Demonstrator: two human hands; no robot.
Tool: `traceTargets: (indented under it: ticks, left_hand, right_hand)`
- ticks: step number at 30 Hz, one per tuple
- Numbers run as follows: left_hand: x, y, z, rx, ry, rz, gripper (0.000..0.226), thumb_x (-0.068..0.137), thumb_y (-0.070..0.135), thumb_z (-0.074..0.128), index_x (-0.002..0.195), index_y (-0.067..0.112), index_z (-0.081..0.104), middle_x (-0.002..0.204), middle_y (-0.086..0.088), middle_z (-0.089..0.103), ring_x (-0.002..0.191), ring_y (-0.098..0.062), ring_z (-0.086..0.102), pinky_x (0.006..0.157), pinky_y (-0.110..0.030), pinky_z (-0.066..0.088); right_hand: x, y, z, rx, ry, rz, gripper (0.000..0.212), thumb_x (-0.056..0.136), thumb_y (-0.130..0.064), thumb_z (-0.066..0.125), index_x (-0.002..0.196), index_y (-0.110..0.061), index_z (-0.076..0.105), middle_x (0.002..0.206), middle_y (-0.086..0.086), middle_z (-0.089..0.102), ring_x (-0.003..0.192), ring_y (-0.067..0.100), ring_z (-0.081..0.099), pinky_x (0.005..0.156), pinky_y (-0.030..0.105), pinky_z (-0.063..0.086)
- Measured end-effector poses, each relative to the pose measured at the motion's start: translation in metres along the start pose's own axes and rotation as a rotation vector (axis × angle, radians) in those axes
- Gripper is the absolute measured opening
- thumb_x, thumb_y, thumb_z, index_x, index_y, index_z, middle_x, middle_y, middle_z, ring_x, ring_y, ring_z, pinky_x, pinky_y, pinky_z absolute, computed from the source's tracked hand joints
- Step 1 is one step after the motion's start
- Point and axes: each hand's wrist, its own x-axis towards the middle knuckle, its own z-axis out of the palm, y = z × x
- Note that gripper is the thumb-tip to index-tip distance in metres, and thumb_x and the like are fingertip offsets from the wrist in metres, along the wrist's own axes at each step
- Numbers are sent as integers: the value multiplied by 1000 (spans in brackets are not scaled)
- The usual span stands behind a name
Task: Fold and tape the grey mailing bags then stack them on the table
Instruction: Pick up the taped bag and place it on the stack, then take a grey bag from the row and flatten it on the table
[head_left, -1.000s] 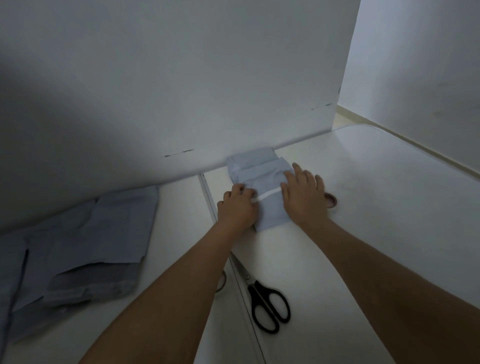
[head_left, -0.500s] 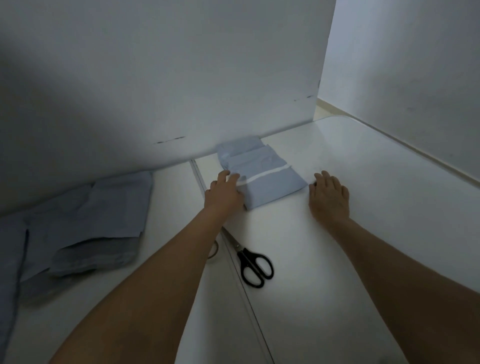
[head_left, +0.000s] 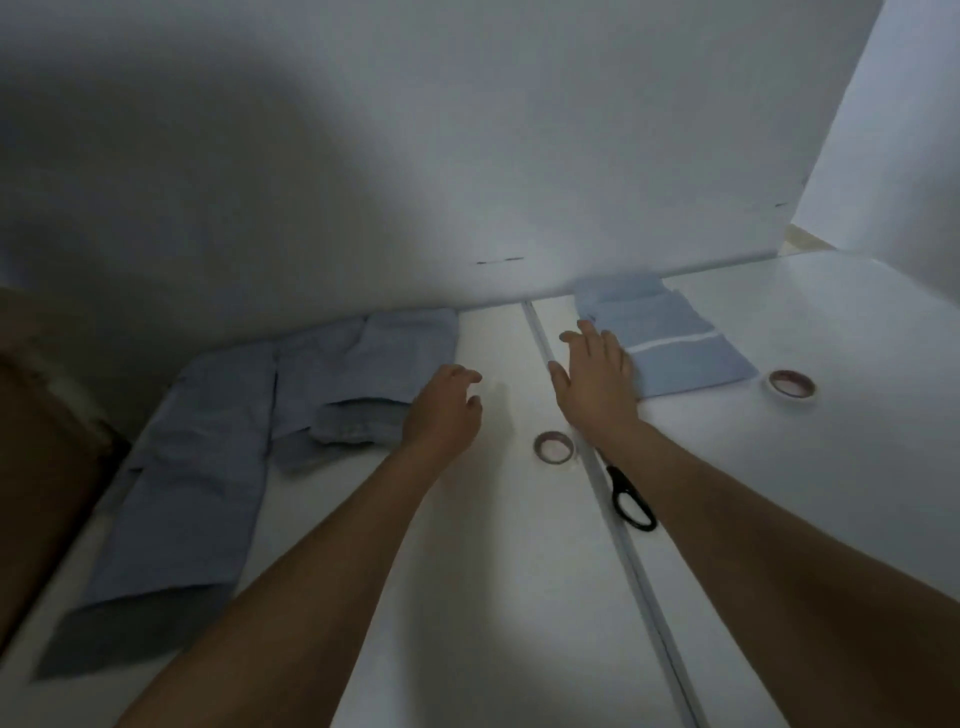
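White table (head_left: 519, 597) panels are being backed by a white board. From the head view, the left hand (head_left: 441, 410) is being held loosely curled, empty, beside the unfolded grey bags (head_left: 218, 431); the right hand (head_left: 595, 379) is being laid flat, fingers straight, against the folded, taped bag (head_left: 680, 353), between two tape rolls (head_left: 555, 447) and beyond the scissors (head_left: 629, 501).

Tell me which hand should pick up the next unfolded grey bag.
Left, probably. The left hand hovers open at the edge of the unfolded grey mailing bags, fingers just past the nearest flap. The right hand lies flat against the folded, taped bag, farther from the pile.
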Motion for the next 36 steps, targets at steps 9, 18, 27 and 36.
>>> traceTargets:
  ticks: [9, 18, 27, 36]
  left_hand:
    - [-58, -121, -50, 63, 81, -68, 29, 88, 24, 67, 113, 10, 68, 113, -6, 64, 101, -21, 59, 86, -31, 48]
    - [-26, -111, -53, 49, 65, -177, 27, 86, 25, 53, 60, 22, 58, 67, -1, 65, 62, -17, 58, 58, -28, 42]
    - [-1, -75, -94, 62, 342, 129, 32, 84, 27, 47, 67, 7, 64, 68, -9, 63, 66, -24, 55, 60, -38, 46]
    - [-91, -28, -76, 234, -221, 175, 25, 92, 26, 50, 87, 11, 69, 91, -4, 65, 82, -23, 62, 65, -31, 46]
  right_hand:
    - [-25, -88, 56, 63, -171, -232, 43, 96, -23, 53, 136, -12, 45, 152, 8, 32, 141, 33, 25, 113, 46, 24]
    - [-33, -86, 59, 216, -223, -179, 38, 93, -2, 50, 131, -5, 49, 148, 13, 38, 135, 31, 37, 111, 38, 30]
    - [-27, -95, 31, 521, -191, 153, 54, 89, 10, 34, 137, -13, 44, 135, 14, 49, 110, 24, 53, 75, 23, 37]
    - [-55, -81, 0, 701, 49, 250, 43, 95, 5, 30, 124, -15, 53, 125, 5, 57, 118, 16, 54, 87, 28, 45]
